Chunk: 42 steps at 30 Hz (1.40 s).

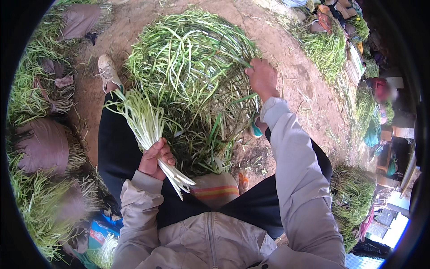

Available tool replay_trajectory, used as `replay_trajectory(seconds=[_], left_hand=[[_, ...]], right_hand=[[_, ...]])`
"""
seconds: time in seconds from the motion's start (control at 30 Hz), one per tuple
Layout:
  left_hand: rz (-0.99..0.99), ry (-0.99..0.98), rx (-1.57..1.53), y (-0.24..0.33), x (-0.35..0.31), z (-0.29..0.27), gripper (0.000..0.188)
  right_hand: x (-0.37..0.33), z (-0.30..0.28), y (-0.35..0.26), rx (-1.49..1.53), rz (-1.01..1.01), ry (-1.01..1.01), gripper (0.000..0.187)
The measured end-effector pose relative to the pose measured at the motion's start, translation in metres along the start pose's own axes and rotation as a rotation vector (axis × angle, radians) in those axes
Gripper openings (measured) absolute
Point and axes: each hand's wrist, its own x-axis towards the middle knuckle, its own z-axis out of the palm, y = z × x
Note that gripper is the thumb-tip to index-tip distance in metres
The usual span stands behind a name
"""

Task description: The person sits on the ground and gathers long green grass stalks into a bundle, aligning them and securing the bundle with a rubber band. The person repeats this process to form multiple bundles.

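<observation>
My left hand (156,160) is closed round a bunch of long, thin stalks (144,120) that look like garlic chives. Their white ends stick out below the fist toward my lap, and the pale green ends fan up and to the left. A big loose heap of the same greens (188,58) lies on the ground between my feet. At the heap's right edge, my right hand (263,80) has its fingers curled on a green stalk (242,61) that runs into the heap. The fingertips are partly hidden.
A pale sack with orange stripes (215,190) lies between my thighs. Cloth-wrapped bundles of greens (42,145) line the left side. More greens (324,49) lie along the right, with another pile (354,197) beside my right knee. Bare brown earth (309,94) surrounds the heap.
</observation>
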Motion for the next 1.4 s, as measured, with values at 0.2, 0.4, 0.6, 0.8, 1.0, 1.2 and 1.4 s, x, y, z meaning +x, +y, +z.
replay_trajectory(seconds=[0.2, 0.4, 0.6, 0.8, 1.0, 1.2, 1.4], left_hand=[[0.012, -0.061, -0.013, 0.010, -0.007, -0.004, 0.021], [0.196, -0.120, 0.159, 0.028, -0.018, -0.013, 0.022], [0.220, 0.101, 0.260, 0.020, -0.026, -0.010, 0.018], [0.378, 0.178, 0.500, 0.013, -0.025, 0.014, 0.021], [0.417, 0.075, 0.719, -0.010, -0.029, 0.030, 0.020], [0.363, -0.036, 0.790, -0.021, -0.037, 0.045, 0.021], [0.415, -0.091, 0.840, -0.020, -0.043, 0.052, 0.020]], right_hand=[[-0.077, -0.033, -0.019, 0.410, 0.079, -0.056, 0.022], [-0.237, -0.003, -0.090, 1.182, 0.125, -0.410, 0.022], [-0.288, 0.008, -0.094, 0.695, -0.176, -0.642, 0.028], [-0.277, -0.071, -0.078, 0.522, -0.454, -0.664, 0.022], [-0.248, -0.139, -0.079, 0.410, -0.605, -0.558, 0.018], [-0.206, -0.156, -0.110, 0.318, -0.764, -0.501, 0.014], [-0.179, -0.168, -0.136, 0.267, -0.827, -0.447, 0.013]])
